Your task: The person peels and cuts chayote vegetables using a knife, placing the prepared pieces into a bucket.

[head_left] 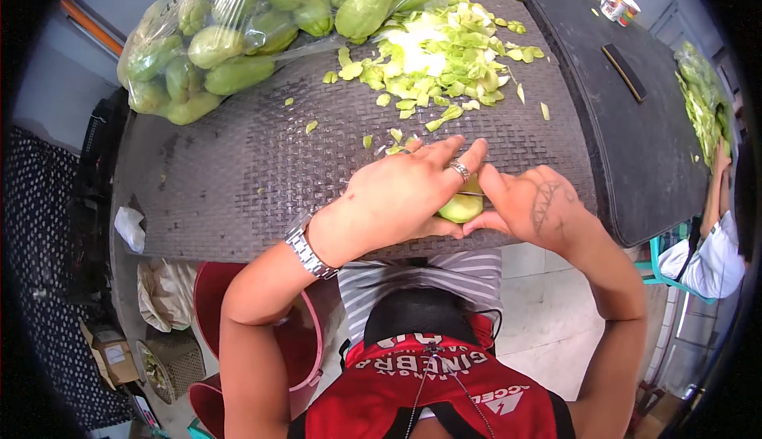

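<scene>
L grip [405,193] pinches pale-green chayote [459,210] btwn thumb & fingers, by surface [238,201] near edge; R grip [536,205] pinches thin blade [471,194] against it, handle hidden. Just beyond grips: loose peel bits [395,134]. Farther: peelings heap [444,58]. Beyond, to L: clear plastic bag [317,48] w/ whole chayotes [240,75]. Far R, 2nd blk surface [615,137]: dark phone [625,72], then mug [620,5].

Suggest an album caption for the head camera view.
Left hand and right hand around a green vegetable, cut pieces heaped beyond.
</scene>
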`<state>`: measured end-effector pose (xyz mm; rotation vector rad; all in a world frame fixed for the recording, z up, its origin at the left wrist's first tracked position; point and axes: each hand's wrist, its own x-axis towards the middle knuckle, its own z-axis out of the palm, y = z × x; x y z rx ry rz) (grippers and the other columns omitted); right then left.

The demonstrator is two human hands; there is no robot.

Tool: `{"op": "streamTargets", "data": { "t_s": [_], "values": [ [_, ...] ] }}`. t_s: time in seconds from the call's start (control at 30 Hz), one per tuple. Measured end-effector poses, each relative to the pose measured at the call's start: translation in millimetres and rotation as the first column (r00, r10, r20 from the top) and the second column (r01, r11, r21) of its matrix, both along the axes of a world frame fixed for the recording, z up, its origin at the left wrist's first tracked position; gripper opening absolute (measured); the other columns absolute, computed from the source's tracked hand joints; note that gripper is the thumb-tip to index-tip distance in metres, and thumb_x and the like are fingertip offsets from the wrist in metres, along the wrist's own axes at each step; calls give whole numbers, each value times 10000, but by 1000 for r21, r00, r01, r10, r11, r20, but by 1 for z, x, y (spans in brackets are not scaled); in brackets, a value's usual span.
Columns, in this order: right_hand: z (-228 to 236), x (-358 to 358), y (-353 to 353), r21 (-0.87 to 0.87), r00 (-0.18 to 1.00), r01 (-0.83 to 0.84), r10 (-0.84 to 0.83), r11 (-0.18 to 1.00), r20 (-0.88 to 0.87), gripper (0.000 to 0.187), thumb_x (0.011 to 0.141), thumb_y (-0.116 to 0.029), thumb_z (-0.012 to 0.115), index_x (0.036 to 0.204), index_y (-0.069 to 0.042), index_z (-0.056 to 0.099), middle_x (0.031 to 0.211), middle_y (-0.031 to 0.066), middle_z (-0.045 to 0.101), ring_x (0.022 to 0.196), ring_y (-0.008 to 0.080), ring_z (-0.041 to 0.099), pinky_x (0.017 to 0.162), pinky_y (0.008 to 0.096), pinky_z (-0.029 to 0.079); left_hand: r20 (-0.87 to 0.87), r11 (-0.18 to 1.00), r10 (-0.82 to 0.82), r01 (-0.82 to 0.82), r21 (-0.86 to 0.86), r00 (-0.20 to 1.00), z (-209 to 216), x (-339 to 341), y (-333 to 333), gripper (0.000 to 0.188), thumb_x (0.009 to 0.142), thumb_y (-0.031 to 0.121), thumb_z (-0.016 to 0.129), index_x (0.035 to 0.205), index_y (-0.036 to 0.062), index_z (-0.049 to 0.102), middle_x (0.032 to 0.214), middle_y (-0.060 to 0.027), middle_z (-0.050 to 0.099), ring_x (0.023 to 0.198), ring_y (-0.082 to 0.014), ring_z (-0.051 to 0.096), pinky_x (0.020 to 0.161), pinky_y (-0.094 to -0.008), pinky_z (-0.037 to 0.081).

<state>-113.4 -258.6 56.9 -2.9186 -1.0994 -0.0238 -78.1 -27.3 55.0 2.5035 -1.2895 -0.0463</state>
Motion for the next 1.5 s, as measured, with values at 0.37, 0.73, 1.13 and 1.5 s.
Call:
{"op": "streamTargets", "data": {
  "t_s": [0.37, 0.73, 1.13, 1.5],
  "values": [
    [2, -8, -22, -128, 990, 130, -136, 983, -47, 617, 866, -555, 667, 1153, -45, 472, 668, 114, 681, 636, 288, 711, 620, 392, 558, -172, 964, -52, 4, -266, 984, -38, -5, -28, 891, 778, 488, 800, 1449, 74, 384, 1265, -245, 606, 1060, -439, 657, 915, -476, 559],
    [-38, -13, -45, -68, 989, 62, -52, 996, 139, 693, 846, -523, 697, 1232, 12, 487, 709, 113, 647, 671, 288, 690, 665, 384, 535, -35, 969, -48, 38, -243, 998, -50, 2, -42, 845, 750, 467, 826, 1388, 61, 449, 1157, -213, 637, 988, -425, 670, 805, -464, 566],
    [-53, 42, 7, 235, 998, 5, -20, 972, 62, 696, 858, -626, 643, 1141, 8, 584, 731, 167, 635, 746, 333, 693, 696, 422, 536, -265, 891, 182, -273, -364, 947, -18, 44, 38, 396, 706, 152, 844, 1010, 65, 607, 833, -122, 704, 749, -243, 708, 712, -353, 547],
    [3, 51, 7, 234, 605, 489, -133, 840, -785, 430, 977, -430, 627, 902, -7, 649, 678, 110, 654, 551, 180, 626, 510, 339, 484, -768, -44, -236, -796, -604, 595, -28, 25, 110, 313, 967, 180, 671, 1206, 16, 553, 1079, -148, 666, 933, -255, 693, 737, -380, 609]
  ]
}}
